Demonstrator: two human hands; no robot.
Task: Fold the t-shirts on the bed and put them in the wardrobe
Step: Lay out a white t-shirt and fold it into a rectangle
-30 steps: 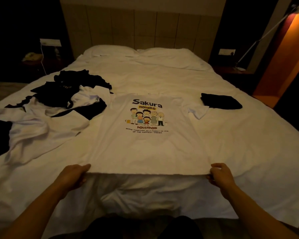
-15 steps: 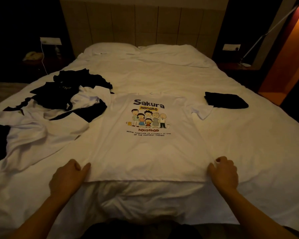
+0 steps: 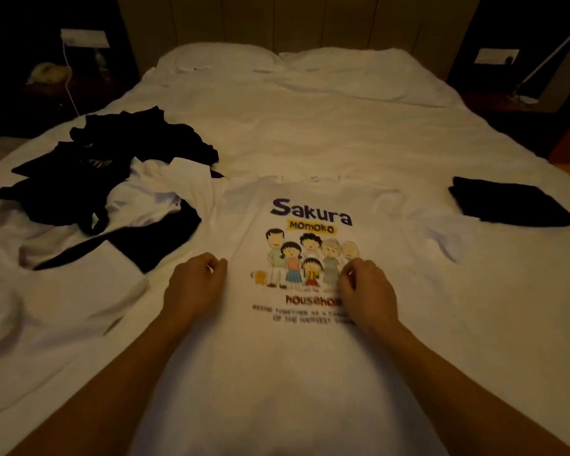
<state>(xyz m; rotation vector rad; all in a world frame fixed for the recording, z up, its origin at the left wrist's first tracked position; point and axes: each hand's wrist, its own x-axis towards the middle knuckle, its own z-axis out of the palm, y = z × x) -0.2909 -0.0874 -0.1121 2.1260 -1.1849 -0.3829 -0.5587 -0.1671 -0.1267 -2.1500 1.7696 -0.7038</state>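
White printed t-shirt (image 3: 310, 373) lies flat, front up, on the bed (image 3: 343, 133). Left hand (image 3: 195, 284) and right hand (image 3: 369, 291) both pinch its fabric beside the cartoon print. Unfolded black and white shirts (image 3: 106, 192) are heaped left; a folded black shirt (image 3: 510, 205) lies right

The white t-shirt (image 3: 310, 357) reads "Sakura", "MOMOKO" and a partly covered "househo".

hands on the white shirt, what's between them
In the head view, between the left hand and right hand lies the white t-shirt's cartoon family print.
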